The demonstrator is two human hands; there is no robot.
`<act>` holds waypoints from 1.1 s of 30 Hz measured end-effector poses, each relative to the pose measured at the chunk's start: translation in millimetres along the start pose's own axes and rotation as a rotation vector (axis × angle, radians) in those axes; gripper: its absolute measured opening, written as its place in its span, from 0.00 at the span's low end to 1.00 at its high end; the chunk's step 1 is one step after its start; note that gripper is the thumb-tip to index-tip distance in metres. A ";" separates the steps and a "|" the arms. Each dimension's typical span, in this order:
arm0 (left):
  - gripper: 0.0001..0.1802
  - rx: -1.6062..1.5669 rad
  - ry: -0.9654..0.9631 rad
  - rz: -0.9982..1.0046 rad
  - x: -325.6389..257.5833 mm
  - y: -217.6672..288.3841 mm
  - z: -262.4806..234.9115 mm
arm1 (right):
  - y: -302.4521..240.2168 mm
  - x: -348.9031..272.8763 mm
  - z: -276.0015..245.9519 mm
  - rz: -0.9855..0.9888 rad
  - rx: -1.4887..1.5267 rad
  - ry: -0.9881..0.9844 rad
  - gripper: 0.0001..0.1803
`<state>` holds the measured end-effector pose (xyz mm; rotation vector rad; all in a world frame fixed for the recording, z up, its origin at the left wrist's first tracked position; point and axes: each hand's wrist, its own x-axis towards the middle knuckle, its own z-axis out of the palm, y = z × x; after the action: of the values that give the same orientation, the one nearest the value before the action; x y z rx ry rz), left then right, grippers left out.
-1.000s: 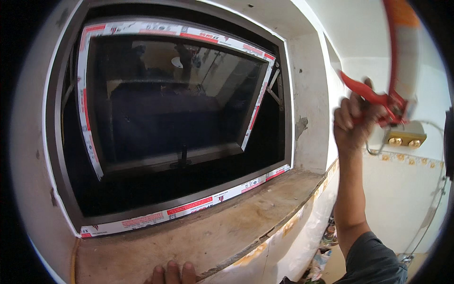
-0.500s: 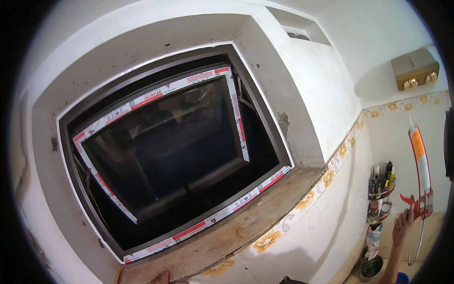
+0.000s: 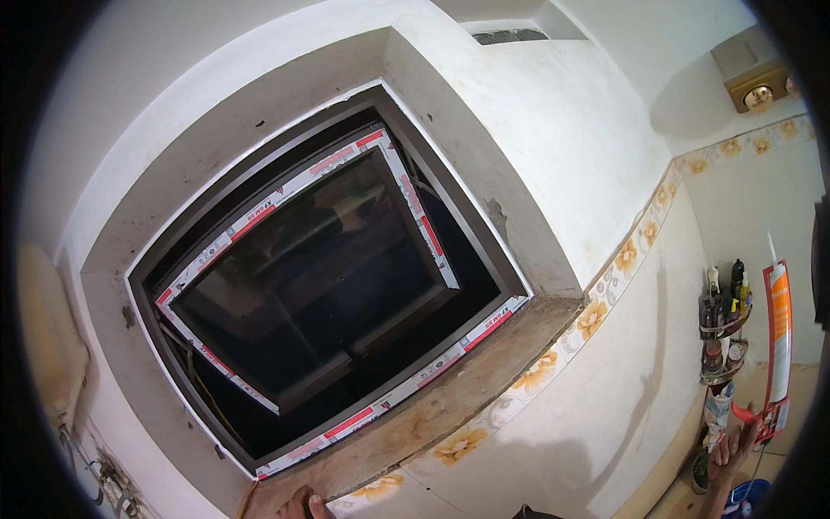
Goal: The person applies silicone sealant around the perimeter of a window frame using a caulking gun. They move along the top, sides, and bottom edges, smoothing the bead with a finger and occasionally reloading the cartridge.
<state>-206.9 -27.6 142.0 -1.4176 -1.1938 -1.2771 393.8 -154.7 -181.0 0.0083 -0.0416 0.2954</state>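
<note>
At the right, my right hand [image 3: 733, 451] is closed round the red handle of a caulking gun [image 3: 775, 346]. The gun stands nearly upright, with an orange and white sealant cartridge in it and a pale nozzle pointing up. My left hand [image 3: 304, 504] shows only in part at the lower edge; its fingers are bent and a little apart, resting by the sill [image 3: 415, 405], with nothing visible in them. Above it is a dark window frame [image 3: 393, 394] with printed protective film. The tilted sash [image 3: 402, 192], edged in the same film, is ajar inside the frame.
A small wall rack [image 3: 724, 324] of bottles hangs behind the gun. Below it are a blue bucket [image 3: 750, 495] and a plant pot [image 3: 702, 471]. A lamp fixture [image 3: 756, 73] is at upper right, a water tank [image 3: 54, 337] at far left. Flowered border tiles [image 3: 536, 372] edge the sill.
My view has turned, bringing the tank and pipes at left into sight. My right hand has lowered the caulking gun. My left hand's fingers show a little more at the sill.
</note>
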 end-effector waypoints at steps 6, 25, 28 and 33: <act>0.17 -0.011 -0.053 -0.098 -0.1 6.6 -4.0 | 13.3 2.2 -23.2 0.292 0.110 -0.129 0.34; 0.13 0.079 -0.028 -0.084 1.6 11.4 1.7 | 84.7 -29.9 14.1 0.714 -0.063 -0.629 0.31; 0.15 -0.177 -0.239 -0.311 9.1 27.2 -7.2 | 93.0 -33.4 30.5 0.737 -0.125 -0.709 0.30; 0.19 -0.884 -0.594 -0.334 32.4 120.8 2.6 | 117.2 -40.3 51.9 0.755 -0.113 -0.801 0.31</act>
<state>-86.9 -42.2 174.0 -2.4371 -1.3429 -1.8106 319.0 -55.0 -130.6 -0.0020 -0.8709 1.0303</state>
